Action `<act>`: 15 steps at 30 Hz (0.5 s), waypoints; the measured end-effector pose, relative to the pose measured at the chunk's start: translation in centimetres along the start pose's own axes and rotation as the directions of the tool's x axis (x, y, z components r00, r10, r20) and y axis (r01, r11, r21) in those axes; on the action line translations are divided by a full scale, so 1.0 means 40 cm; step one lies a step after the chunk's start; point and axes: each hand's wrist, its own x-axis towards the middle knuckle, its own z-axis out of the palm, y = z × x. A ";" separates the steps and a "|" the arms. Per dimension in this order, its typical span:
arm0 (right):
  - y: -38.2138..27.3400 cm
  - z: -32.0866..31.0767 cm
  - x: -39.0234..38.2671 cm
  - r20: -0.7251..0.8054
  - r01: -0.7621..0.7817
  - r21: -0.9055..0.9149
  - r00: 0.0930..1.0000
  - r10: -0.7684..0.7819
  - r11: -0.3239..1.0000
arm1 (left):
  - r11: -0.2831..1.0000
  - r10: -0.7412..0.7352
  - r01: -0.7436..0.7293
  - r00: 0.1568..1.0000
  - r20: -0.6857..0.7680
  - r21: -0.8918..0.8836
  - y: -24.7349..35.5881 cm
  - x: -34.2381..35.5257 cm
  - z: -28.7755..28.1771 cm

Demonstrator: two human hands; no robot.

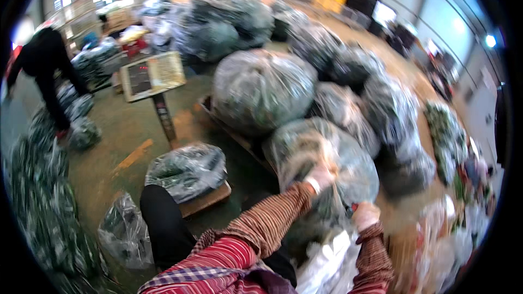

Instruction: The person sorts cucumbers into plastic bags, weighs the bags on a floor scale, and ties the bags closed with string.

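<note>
A big clear plastic bag (354, 158) stuffed with green contents stands in front of me, its top drawn together. My left hand (320, 177) is closed around that gathered plastic. Just right of it and nearer to me, my right hand (366, 216) is closed at the bag's side; a small red and dark bit shows at its fingers, too blurred to name. Crumpled white plastic (332, 258) lies below, between my forearms. To the left, a smaller filled clear bag (188, 169) rests on a low brown stool or board (206, 200).
A platform scale's display (152, 76) stands on a post ahead. Beside it, a large full bag (264, 90) sits on the platform. More filled bags (389, 103) crowd the right and back. Wrapped green bundles (41, 201) line the left, where another person (49, 65) bends over.
</note>
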 end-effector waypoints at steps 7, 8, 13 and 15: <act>-0.131 -0.103 -0.018 0.218 0.399 0.113 0.884 -0.415 0.910 | 0.938 -0.169 0.218 0.966 0.196 -0.269 0.021 -0.053 -0.036; -0.104 -0.140 -0.044 0.300 0.430 0.081 0.850 -0.434 0.899 | 0.962 -0.141 0.181 0.971 0.195 -0.205 0.017 -0.058 -0.021; 0.022 -0.146 -0.170 0.632 0.479 -0.134 0.715 -0.298 0.867 | 0.953 -0.184 0.170 0.982 -0.034 -0.251 -0.001 0.008 -0.046; 0.097 -0.151 -0.130 0.376 0.071 0.028 0.923 -0.077 0.997 | 0.956 -0.213 0.209 0.977 0.004 -0.207 0.063 -0.001 -0.035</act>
